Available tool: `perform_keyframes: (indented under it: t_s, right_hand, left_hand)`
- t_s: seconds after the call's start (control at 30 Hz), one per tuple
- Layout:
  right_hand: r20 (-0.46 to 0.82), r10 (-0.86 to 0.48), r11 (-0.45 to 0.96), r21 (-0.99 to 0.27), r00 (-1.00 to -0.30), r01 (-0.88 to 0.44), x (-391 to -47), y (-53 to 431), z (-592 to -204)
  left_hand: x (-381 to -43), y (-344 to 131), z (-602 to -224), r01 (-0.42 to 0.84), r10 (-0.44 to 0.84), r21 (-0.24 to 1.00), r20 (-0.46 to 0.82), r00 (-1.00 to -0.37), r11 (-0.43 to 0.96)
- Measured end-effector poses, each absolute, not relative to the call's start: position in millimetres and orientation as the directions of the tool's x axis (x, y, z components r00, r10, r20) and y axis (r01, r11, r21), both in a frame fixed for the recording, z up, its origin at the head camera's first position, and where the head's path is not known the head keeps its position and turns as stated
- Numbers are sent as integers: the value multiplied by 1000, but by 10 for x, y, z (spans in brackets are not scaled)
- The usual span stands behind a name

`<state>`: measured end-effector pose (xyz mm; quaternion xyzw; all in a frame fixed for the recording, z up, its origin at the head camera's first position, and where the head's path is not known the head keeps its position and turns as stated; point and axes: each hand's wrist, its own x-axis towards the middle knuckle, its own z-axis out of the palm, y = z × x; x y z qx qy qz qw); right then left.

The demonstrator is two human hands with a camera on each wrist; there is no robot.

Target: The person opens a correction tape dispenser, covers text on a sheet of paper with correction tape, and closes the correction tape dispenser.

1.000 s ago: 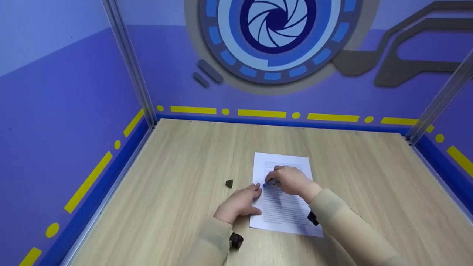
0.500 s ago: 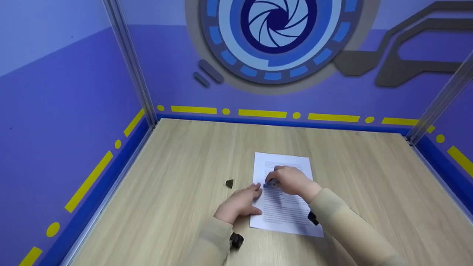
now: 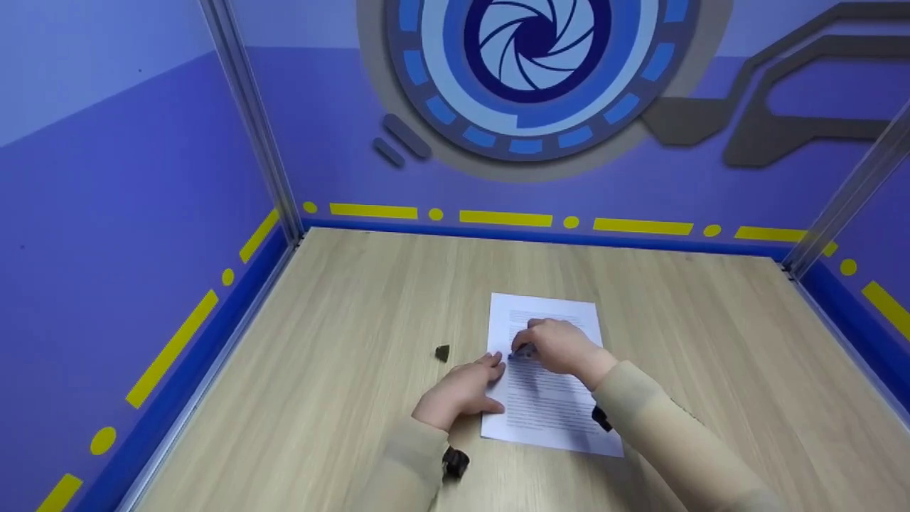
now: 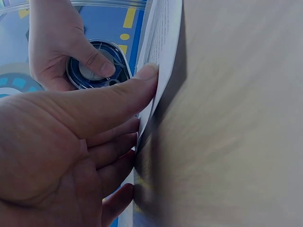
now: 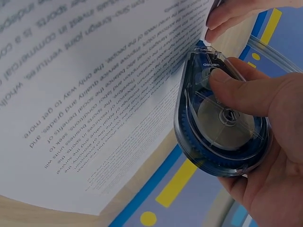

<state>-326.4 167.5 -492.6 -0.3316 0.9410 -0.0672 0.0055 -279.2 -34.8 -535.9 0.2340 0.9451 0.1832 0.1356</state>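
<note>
A printed sheet of paper [image 3: 547, 419] lies on the wooden table. My right hand [image 3: 565, 347] grips a correction tape dispenser [image 5: 222, 118] with a clear, bluish case and round reels inside. The thumb lies over the case, and the narrow tip meets the printed lines near the sheet's left margin. My left hand [image 3: 461, 391] rests along the sheet's left edge, fingers extended, with thumb and fingertips on the paper. In the left wrist view, the left thumb [image 4: 109, 101] touches the paper's edge, which bows up slightly, and the dispenser shows just beyond it.
A small dark wedge-shaped piece [image 3: 442, 353] lies on the table [image 3: 341, 370] left of the sheet. Blue and purple panels [image 3: 455, 192] with yellow marks stand along the back and both sides. A black strap device [image 3: 455, 463] sits at the left wrist.
Both hands, the dispenser and the sheet keep almost the same places. Only a very slight shift of the whole head view shows.
</note>
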Motion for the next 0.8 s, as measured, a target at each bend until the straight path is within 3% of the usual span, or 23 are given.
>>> perform_keyframes:
  t_s: [0.8]
  right_hand:
    - [22, -597, 794, -128, -802, -595, -3285, 1745, -4937]
  left_hand:
    - [-2785, -348, -5338, 394, 496, 421, -164, -853, 817]
